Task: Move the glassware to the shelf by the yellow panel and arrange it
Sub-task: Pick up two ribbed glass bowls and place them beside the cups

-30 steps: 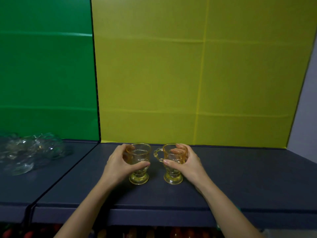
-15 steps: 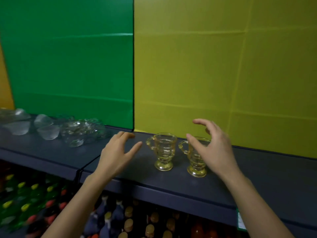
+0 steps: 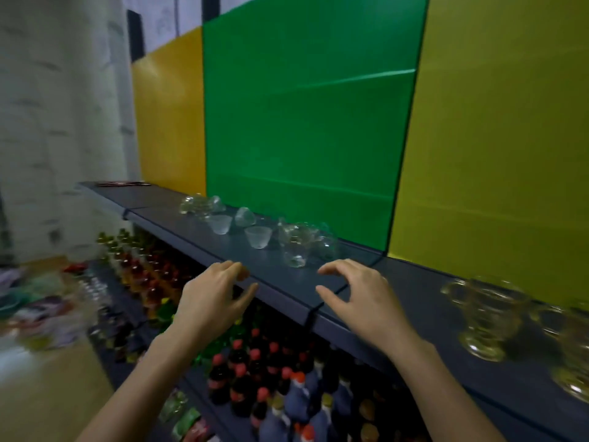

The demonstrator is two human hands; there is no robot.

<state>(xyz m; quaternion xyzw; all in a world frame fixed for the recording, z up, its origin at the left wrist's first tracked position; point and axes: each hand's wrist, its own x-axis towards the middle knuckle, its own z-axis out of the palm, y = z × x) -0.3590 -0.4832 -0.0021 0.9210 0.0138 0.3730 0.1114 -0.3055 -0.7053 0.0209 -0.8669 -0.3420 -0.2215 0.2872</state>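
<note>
Two footed glass mugs stand on the dark shelf (image 3: 424,301) before the yellow panel (image 3: 503,122): one mug (image 3: 484,317) at the right, a second mug (image 3: 573,352) cut by the frame edge. Several clear glasses (image 3: 296,242) and two frosted cups (image 3: 258,237) sit on the shelf under the green panel (image 3: 306,116). My left hand (image 3: 212,298) and my right hand (image 3: 360,298) hover open over the shelf's front edge, holding nothing, just in front of the clear glasses.
A lower shelf holds rows of capped bottles (image 3: 264,378), red, dark and green. An orange panel (image 3: 169,106) and a white wall (image 3: 57,106) lie to the left. Blurred packaged goods (image 3: 41,314) sit at the lower left.
Both hands let go of the two mugs and moved left towards the clear glasses. The view swung left, so the mugs now sit at the right edge.
</note>
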